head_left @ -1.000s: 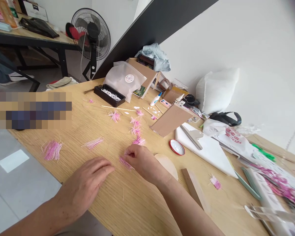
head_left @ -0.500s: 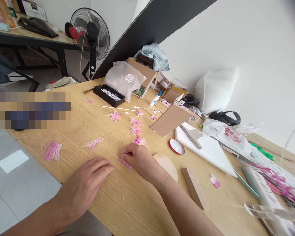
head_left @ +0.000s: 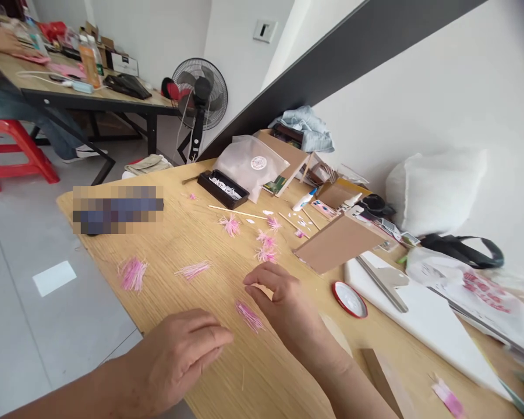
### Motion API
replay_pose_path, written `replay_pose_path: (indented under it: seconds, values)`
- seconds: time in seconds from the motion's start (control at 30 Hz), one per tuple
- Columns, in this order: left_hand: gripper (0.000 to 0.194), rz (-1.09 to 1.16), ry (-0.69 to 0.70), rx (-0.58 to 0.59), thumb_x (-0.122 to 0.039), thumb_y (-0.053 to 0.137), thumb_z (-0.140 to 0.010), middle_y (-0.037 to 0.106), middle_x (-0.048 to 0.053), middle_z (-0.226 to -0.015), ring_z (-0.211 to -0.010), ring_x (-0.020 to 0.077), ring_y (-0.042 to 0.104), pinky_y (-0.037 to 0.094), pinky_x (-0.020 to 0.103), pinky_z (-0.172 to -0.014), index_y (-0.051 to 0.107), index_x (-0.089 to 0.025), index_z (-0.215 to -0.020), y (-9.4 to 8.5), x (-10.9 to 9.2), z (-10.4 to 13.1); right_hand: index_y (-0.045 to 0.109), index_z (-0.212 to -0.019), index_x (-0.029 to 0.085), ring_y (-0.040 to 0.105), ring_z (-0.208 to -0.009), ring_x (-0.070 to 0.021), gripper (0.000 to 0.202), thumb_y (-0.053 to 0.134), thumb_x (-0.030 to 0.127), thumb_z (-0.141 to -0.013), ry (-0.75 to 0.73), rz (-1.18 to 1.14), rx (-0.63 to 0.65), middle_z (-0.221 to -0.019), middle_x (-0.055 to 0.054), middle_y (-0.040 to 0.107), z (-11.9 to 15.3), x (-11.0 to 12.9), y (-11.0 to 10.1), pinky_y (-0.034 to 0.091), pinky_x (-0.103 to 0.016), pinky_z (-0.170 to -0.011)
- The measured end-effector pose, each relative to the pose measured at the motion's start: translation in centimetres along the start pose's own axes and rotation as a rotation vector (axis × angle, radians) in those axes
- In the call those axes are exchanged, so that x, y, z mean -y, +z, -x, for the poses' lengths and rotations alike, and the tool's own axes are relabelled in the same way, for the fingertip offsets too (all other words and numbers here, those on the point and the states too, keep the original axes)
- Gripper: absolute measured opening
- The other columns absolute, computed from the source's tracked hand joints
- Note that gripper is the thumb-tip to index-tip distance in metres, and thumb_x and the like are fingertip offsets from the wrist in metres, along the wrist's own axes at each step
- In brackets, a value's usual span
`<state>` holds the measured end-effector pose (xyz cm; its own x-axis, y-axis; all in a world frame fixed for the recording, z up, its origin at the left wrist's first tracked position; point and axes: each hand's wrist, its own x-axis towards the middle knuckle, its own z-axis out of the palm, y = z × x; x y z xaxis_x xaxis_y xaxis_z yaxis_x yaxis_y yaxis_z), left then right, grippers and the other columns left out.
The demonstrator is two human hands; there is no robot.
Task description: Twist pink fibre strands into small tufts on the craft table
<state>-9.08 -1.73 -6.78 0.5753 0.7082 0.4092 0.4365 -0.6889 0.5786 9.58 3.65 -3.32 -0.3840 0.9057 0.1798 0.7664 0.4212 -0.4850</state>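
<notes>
My right hand (head_left: 282, 299) hovers over the wooden table (head_left: 170, 247), thumb and fingers apart with nothing between them. Just below its thumb lies a small bundle of pink strands (head_left: 248, 316). My left hand (head_left: 186, 352) is by the near edge, its fingers loosely stretched out side by side; the underside is hidden. Beyond it are a flat bundle of pale pink strands (head_left: 193, 269) and a thicker pink bundle (head_left: 133, 274). Fluffy pink tufts (head_left: 230, 226) lie farther back, and another tuft (head_left: 266, 254) sits just beyond my right hand.
Behind are a black tray (head_left: 223, 190) of white pieces, a frosted bag (head_left: 244, 160) and a glue bottle (head_left: 304, 199). To the right stand a brown board (head_left: 338, 241), a red-rimmed lid (head_left: 349, 299), a clipboard (head_left: 419, 326) and a wooden block (head_left: 382, 381). A blurred-out object (head_left: 117, 210) lies left.
My right hand has let go of the small pink bundle and lifted away, its fingers parting. The view has shifted, so the table's things appear lower and farther right.
</notes>
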Motion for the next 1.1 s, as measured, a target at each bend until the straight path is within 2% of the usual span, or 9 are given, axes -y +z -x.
replay_pose_path:
  seconds: [0.1, 0.2, 0.33, 0.5, 0.73, 0.97, 1.1]
  values:
    - [0.034, -0.045, 0.019, 0.087, -0.017, 0.028, -0.093, 0.057, 0.001, -0.06, -0.054, 0.0133, 0.051, 0.041, 0.024, -0.048, 0.058, -0.015, -0.076, -0.4, 0.2, -0.1, 0.062, -0.074, 0.019, 0.055, -0.077, -0.0169, 0.02, 0.052, 0.002, -0.074, -0.057, 0.107, 0.047, -0.079, -0.003, 0.061, -1.3, 0.5, 0.7, 0.043, -0.029, -0.068]
    - [0.038, -0.085, 0.039, 0.143, -0.019, 0.027, -0.093, 0.054, -0.001, -0.056, -0.05, 0.013, 0.047, 0.035, 0.025, -0.046, 0.052, -0.017, -0.064, -0.4, 0.5, 0.2, 0.063, -0.075, 0.017, 0.055, -0.078, -0.0169, 0.02, 0.051, 0.001, -0.074, -0.04, 0.177, 0.118, -0.081, -0.004, 0.061, -2.7, 0.8, 1.0, 0.042, -0.028, -0.07]
    - [0.034, -0.127, 0.048, 0.175, -0.019, 0.031, -0.091, 0.053, -0.001, -0.056, -0.05, 0.0131, 0.045, 0.031, 0.026, -0.046, 0.048, -0.018, -0.062, 0.2, 0.9, 0.7, 0.064, -0.071, 0.017, 0.055, -0.076, -0.0144, 0.022, 0.05, 0.0, -0.073, 0.013, 0.211, 0.23, -0.078, -0.003, 0.061, -4.2, 0.5, 1.3, 0.039, -0.024, -0.066]
    - [0.029, -0.137, 0.027, 0.188, -0.015, 0.036, -0.088, 0.054, -0.001, -0.057, -0.051, 0.013, 0.046, 0.03, 0.026, -0.047, 0.046, -0.018, -0.062, 0.6, 1.2, 0.8, 0.058, -0.058, 0.017, 0.051, -0.064, -0.0107, 0.022, 0.049, 0.0, -0.068, 0.027, 0.244, 0.32, -0.066, 0.0, 0.057, -4.5, -0.2, 1.7, 0.033, -0.02, -0.056]
    - [0.026, -0.111, 0.02, 0.197, -0.012, 0.039, -0.086, 0.055, -0.002, -0.059, -0.053, 0.0128, 0.047, 0.03, 0.026, -0.048, 0.046, -0.017, -0.062, 0.7, 1.2, 0.8, 0.057, -0.064, 0.016, 0.049, -0.069, -0.0137, 0.021, 0.045, 0.001, -0.073, 0.028, 0.33, 0.349, -0.069, -0.002, 0.056, -4.2, -0.3, 2.4, 0.033, -0.023, -0.06]
    - [0.024, -0.109, 0.003, 0.195, -0.011, 0.041, -0.086, 0.054, -0.002, -0.06, -0.053, 0.0125, 0.047, 0.03, 0.026, -0.049, 0.045, -0.018, -0.063, 1.0, 1.4, 0.8, 0.059, -0.077, 0.016, 0.05, -0.079, -0.0146, 0.012, 0.051, 0.007, -0.078, -0.05, 0.35, 0.314, -0.082, -0.003, 0.059, -4.1, -0.2, 1.4, 0.036, -0.024, -0.069]
    - [0.025, -0.101, -0.005, 0.2, -0.012, 0.04, -0.087, 0.054, -0.003, -0.06, -0.053, 0.0125, 0.046, 0.029, 0.027, -0.048, 0.044, -0.018, -0.063, 1.1, 1.4, 1.0, 0.059, -0.069, 0.017, 0.05, -0.074, -0.0129, 0.017, 0.05, 0.006, -0.079, -0.085, 0.367, 0.311, -0.075, -0.001, 0.058, -4.2, -0.2, 2.0, 0.036, -0.022, -0.066]
